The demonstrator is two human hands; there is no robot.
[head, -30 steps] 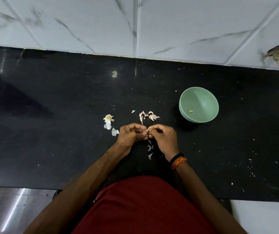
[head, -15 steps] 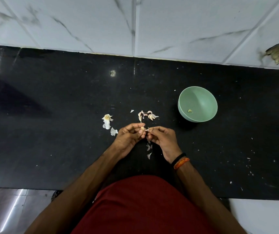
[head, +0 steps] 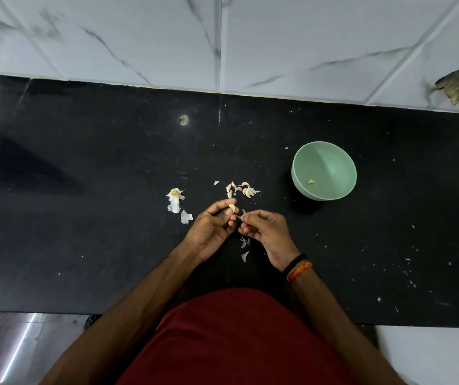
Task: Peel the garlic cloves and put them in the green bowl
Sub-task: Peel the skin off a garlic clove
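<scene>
While a second ago both hands were pressed together over the clove, they've now pulled slightly apart. Left hand (head: 213, 228) has its fingers curled round the garlic clove (head: 232, 208), and right hand (head: 265, 231) pinches a thin strip of skin (head: 240, 216) coming off it. Green bowl (head: 324, 170) sits on the worktop (head: 83, 218) beyond the right hand, one peeled clove (head: 310, 182) inside.

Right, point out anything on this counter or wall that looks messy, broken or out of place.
Papery garlic skins and white flecks litter the black counter instead of lying in one pile. On the tiled wall, far right, a brownish chipped or stuck-on patch stands out. The green bowl sits upright.
</scene>
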